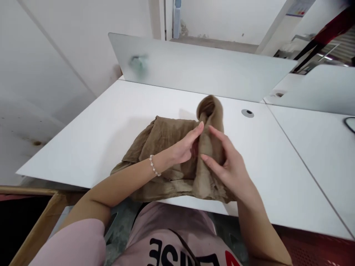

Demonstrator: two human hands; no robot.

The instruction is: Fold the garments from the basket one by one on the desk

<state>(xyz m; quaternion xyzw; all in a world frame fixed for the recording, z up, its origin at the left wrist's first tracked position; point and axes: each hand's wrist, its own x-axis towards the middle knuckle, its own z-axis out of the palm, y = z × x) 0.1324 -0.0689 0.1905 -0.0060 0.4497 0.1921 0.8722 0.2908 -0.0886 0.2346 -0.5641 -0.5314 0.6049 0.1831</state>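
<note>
Brown crumpled cloth (183, 177) lies crosswise on the white surface (83, 147), mid-frame.
My left hand (181, 146) and right hand (230, 166) press it half open, gripping nothing firmly; the upright fold (209, 114) stands nearer my right.

The left hand (183, 146) and right hand (231, 166) rest on either side of a raised fold of bunched cloth (166, 138), which lies on the tabletop (83, 147) and spreads out to the left of the hands. Just behind the right hand, a cable grommet (247, 113) is set into the tabletop, and a partition panel (210, 70) stands farther behind the hands. A second tabletop panel (318, 166) adjoins on the right.
</note>
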